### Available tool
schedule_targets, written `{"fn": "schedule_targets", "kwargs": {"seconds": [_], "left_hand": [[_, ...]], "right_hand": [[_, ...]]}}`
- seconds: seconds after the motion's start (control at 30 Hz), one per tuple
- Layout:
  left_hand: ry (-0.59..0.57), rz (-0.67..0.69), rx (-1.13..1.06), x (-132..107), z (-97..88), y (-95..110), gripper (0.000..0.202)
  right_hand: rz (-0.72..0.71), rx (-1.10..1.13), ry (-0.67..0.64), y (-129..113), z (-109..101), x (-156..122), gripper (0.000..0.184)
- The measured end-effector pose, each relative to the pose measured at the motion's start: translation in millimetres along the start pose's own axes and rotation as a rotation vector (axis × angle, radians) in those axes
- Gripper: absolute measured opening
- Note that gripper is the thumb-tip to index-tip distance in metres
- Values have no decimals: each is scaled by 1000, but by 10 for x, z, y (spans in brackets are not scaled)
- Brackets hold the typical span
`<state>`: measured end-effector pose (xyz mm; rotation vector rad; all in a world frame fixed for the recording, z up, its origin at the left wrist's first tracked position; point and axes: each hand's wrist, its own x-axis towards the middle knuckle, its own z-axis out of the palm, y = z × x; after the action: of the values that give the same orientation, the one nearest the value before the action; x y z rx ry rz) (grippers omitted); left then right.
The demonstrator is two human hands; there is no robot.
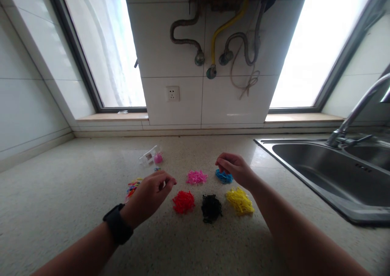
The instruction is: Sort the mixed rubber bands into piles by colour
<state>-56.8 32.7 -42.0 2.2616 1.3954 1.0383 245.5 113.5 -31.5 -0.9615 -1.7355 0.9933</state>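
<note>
Small piles of thin, rubber-band-like strips, sorted by colour, lie on the speckled counter. My right hand [236, 167] is over the blue pile [224, 178], its fingers pinched together; anything between them is too small to make out. My left hand [150, 192] is closed with thumb against fingers, left of the red pile [183, 202], and whatever it may hold is hidden. Partly behind that hand lies a mixed-colour pile [131, 188]. Pink strips [196, 177] sit between my hands. Nearer to me are a black pile [211, 208] and a yellow pile [240, 201].
A clear plastic packet [149, 155] with a pink item [158, 158] lies behind my left hand. At right, a steel sink [307, 182] with a tap [350, 119] is set into the counter [189, 247]. A tiled wall with a socket [173, 93] stands behind.
</note>
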Motion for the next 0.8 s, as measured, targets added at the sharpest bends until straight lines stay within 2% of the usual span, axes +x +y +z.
{"fn": "schedule_targets", "kwargs": {"seconds": [0.2,0.33,0.47,0.63,0.8], "left_hand": [[52,-44,-17,48,-86,-64,29],[137,-112,-68,83,-191,-227,30],[229,-145,-132,129,-398,-449,29],[408,-228,-332,162,-627,-711,33],[529,-331,-530,172,-651,-803,36]], "right_hand": [[8,16,4,-30,2,-7,28],[8,20,-6,-56,3,-18,29],[-1,0,-15,-67,15,-29,28],[-39,-57,-58,-76,58,-52,24],[-99,-204,-116,-128,174,-89,20]]}}
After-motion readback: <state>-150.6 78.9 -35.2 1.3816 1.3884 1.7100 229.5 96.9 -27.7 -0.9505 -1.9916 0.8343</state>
